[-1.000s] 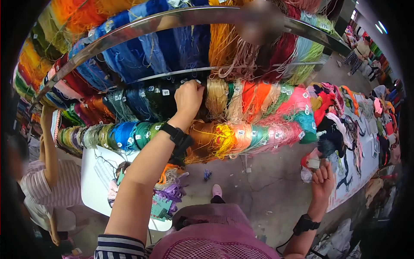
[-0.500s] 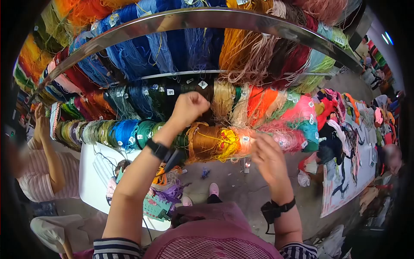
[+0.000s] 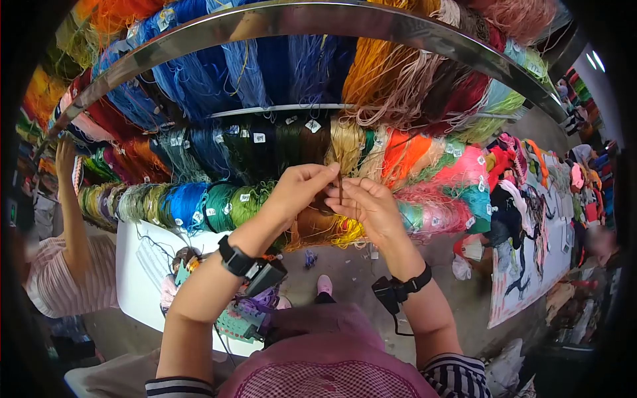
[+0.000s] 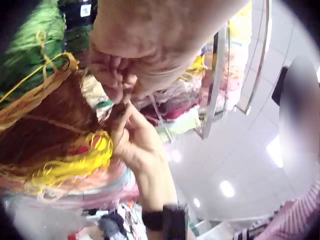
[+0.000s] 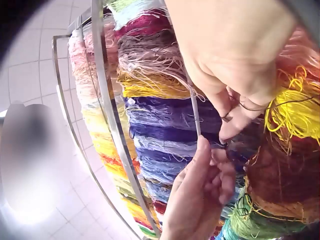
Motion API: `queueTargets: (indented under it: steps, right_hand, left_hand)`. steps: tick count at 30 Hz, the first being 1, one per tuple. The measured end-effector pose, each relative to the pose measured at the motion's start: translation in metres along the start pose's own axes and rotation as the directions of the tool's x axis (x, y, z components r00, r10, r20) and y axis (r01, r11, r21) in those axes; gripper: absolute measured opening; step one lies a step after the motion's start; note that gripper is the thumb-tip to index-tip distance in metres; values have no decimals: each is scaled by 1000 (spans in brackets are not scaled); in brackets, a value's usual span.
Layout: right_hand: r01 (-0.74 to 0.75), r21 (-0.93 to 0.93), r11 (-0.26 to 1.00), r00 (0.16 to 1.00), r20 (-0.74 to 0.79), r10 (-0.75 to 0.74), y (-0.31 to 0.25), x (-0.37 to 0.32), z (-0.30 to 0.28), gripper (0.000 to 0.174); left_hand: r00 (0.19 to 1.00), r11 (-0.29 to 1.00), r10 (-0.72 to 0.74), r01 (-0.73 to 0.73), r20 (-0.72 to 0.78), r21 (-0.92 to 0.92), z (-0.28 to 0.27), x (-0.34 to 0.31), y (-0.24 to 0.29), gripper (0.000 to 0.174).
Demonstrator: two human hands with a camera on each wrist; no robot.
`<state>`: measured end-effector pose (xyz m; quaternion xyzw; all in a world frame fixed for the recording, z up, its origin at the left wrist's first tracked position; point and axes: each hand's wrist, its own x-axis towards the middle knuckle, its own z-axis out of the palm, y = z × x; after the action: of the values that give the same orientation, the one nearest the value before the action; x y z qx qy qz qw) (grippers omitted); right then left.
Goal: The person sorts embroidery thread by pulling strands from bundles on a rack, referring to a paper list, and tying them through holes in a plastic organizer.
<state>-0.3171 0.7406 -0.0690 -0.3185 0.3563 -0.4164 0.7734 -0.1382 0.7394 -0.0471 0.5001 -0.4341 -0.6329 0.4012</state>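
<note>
My left hand (image 3: 298,192) and right hand (image 3: 373,207) meet in front of the rack of thread skeins. Between their fingertips stands a short length of dark brown thread (image 3: 340,187), which both hands pinch. A thin dark strand (image 5: 246,107) crosses the right fingers in the right wrist view. Just below the hands lies a thick brown skein (image 3: 310,227), with a loose yellow bundle (image 3: 348,231) on it. Behind the fingertips hangs a beige skein (image 3: 348,142), beside dark brown and black ones.
A curved metal rail (image 3: 265,22) crosses above, with blue skeins (image 3: 242,73) hanging behind it. At lower left is a white table (image 3: 141,278); at right, another table (image 3: 507,292) bears loose yarn. A person in a striped top (image 3: 73,272) stands at the left.
My right hand has come up from the lower right to meet the left. The left has drawn down from the dark skeins, and a brown thread now shows between them.
</note>
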Motion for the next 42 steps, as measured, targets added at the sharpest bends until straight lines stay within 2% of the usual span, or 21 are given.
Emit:
queueTargets:
  steps: [1,3,6,10,18,31,34,35,36,37,38,40,42]
  right_hand:
    - [-3,0,1000,1000,0,3,0,1,0,22]
    - [26,-29,999,999,-28,-26,0,2,0,20]
    - [33,-23,999,999,-42,-34,0,3,-2,19]
    - [23,-24,999,998,-54,-24,-2,2,2,18]
    - [33,13,999,997,-73,-32,-2,2,1,17]
    - [84,53,995,995,-56,-81,2,4,-1,15]
    - [56,17,998,998,-42,-56,0,5,1,15]
    - [78,-22,997,996,-35,-79,2,5,-4,15]
    - [98,-60,993,995,-27,-100,3,4,-7,15]
    - [98,-48,994,994,-46,-100,1,1,-4,14]
    - [98,-50,994,994,-43,-101,1,1,-7,14]
    - [101,-8,995,994,-41,-101,3,2,-13,15]
    - [106,-6,994,993,-49,-106,5,2,-13,15]
  left_hand:
    - [1000,1000,-2,2,-1,-1,-1,3,-3,29]
    - [1000,985,2,1,19,-174,-2,10,-11,25]
    - [1000,974,-17,14,-9,-227,-4,8,-12,22]
    - [996,973,-86,86,6,-213,-5,13,-11,19]
    - [1000,952,-18,11,-20,-306,0,13,-11,19]
    - [1000,957,-5,9,15,-289,-5,16,-14,18]
    - [1000,958,0,-8,-26,-286,-6,21,-15,19]
    - [994,996,59,-65,-90,-57,-11,26,-18,19]
    - [982,979,128,-102,-139,177,-14,32,-19,20]
    - [925,886,295,-172,-238,430,-15,40,-19,20]
    - [924,886,298,-174,-240,429,-17,47,-19,20]
    - [844,724,436,-124,-311,678,-16,57,-13,20]
    - [844,722,420,-86,-335,687,-16,70,-14,20]
